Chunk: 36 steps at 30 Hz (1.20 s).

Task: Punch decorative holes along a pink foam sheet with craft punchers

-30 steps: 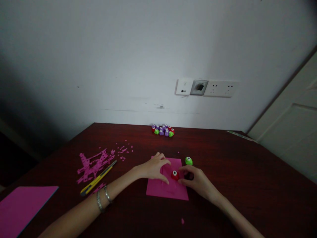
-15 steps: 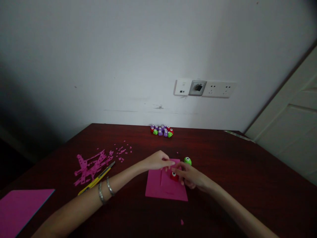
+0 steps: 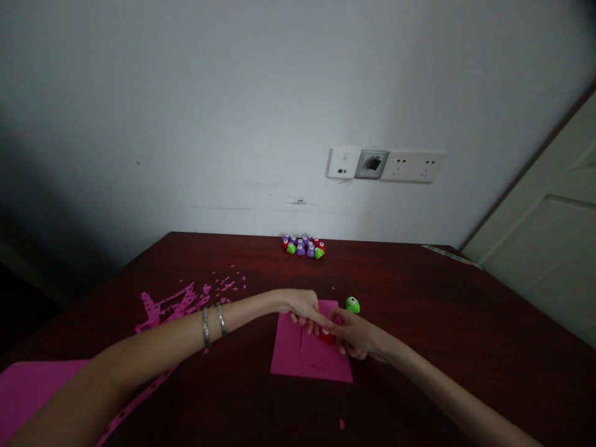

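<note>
A small red craft punch [image 3: 327,337] sits on a pink sheet [image 3: 307,363] in front of me, mostly covered by my fingers. My right hand [image 3: 354,333] is closed around its right side. From the left, my left hand [image 3: 307,310] comes over with its thumb pressed against the top of the punch and the other fingers curled by the sheet's upper part. Just beyond my right hand stands a green craft punch [image 3: 352,304], untouched. Which part of the sheet lies in the punch's slot is hidden.
Several purple, red and green punches [image 3: 300,248] cluster at the table's back edge. Punched pink scraps [image 3: 172,304] and tiny bits lie to the left, partly under my left forearm. Another pink sheet [image 3: 37,385] lies at lower left. Wall sockets [image 3: 412,167] are behind.
My left hand has moved down and right, its thumb now on the red punch. My left forearm has shifted and now covers the yellow utility knife. My right hand keeps its place at the punch.
</note>
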Available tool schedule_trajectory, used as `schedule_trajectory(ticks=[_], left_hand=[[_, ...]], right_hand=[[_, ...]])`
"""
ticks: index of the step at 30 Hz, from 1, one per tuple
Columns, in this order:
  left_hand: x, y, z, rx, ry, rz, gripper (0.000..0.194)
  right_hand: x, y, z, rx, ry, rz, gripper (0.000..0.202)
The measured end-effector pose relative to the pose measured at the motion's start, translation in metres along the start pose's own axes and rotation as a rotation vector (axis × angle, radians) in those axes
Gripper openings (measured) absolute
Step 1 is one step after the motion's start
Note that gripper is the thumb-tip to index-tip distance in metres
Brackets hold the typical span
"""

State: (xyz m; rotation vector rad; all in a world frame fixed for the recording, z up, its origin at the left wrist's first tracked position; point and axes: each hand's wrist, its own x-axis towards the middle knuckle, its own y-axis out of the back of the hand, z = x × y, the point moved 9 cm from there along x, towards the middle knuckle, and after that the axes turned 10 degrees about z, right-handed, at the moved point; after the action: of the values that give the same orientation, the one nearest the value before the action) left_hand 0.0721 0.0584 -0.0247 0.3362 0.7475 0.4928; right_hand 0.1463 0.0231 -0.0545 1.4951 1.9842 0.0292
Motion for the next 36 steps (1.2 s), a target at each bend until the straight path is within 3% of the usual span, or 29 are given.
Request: schedule_trajectory(ticks=[5, 20, 30, 36], left_hand=[[0.000, -0.008, -0.003, -0.038, 0.114, -0.117, 0.054], [0.003, -0.013, -0.010, -0.079, 0.125, -0.129, 0.054], [0.005, -0.015, -0.015, -0.136, 0.115, -0.113, 0.052], [0.001, -0.006, -0.006, 0.010, 0.061, 0.016, 0.053]], right_hand=[[0.000, -0.007, 0.000, -0.030, 0.021, -0.080, 0.029], [-0.004, -0.010, -0.002, 0.002, -0.011, -0.109, 0.028], [-0.003, -0.014, 0.000, -0.028, -0.025, -0.156, 0.023], [-0.001, -0.010, -0.002, -0.084, 0.004, -0.112, 0.026]])
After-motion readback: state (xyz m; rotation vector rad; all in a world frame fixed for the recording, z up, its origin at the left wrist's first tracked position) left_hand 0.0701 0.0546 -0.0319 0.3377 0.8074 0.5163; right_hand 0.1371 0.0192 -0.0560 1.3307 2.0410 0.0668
